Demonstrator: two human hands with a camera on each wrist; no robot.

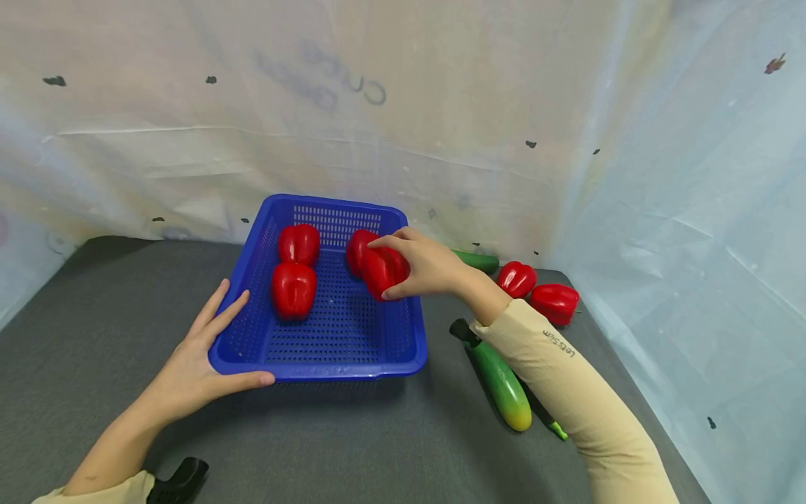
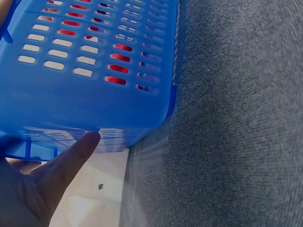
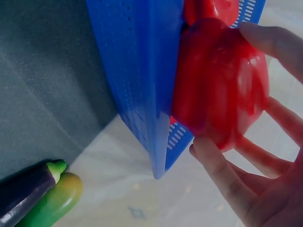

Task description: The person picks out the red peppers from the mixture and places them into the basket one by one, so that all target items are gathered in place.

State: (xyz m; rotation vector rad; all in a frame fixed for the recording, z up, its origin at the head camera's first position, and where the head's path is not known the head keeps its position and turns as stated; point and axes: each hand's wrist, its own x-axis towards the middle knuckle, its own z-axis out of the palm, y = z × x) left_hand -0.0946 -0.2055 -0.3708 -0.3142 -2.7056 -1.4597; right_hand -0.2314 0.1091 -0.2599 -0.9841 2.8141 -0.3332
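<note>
**Above the right side of the blue basket (image 1: pixel 321 371), my right hand (image 1: pixel 431 267) grasps a red pepper (image 1: pixel 387 273)**

Nearest me, at the lower left, a black object (image 1: pixel 180 481) sits beside my cream left sleeve (image 1: pixel 110 491). Ahead of it, my left hand (image 1: pixel 200 358) lies spread against the basket's near left corner, thumb straight along the near rim, fingers reaching up the left side; it touches without clenching.

To the right, on the grey table (image 1: pixel 302 448), a long green vegetable (image 1: pixel 502 383) with a yellow end lies just beside a dark eggplant (image 3: pixel 28 189), partly covered by my right sleeve (image 1: pixel 588 399).

Inside the basket, toward the left, stand a front pepper (image 1: pixel 293 292) and a back pepper (image 1: pixel 299 243). My right thumb and fingers curl round the held one; another pepper (image 1: pixel 356 250) shows just behind it, and I can't tell whether those two touch.

Beyond my right forearm, two loose peppers (image 1: pixel 554 304) lie close together, with a second green vegetable (image 1: pixel 476 262) farther back. Behind everything rises a pale sheet (image 1: pixel 453 77) with dark specks.
</note>
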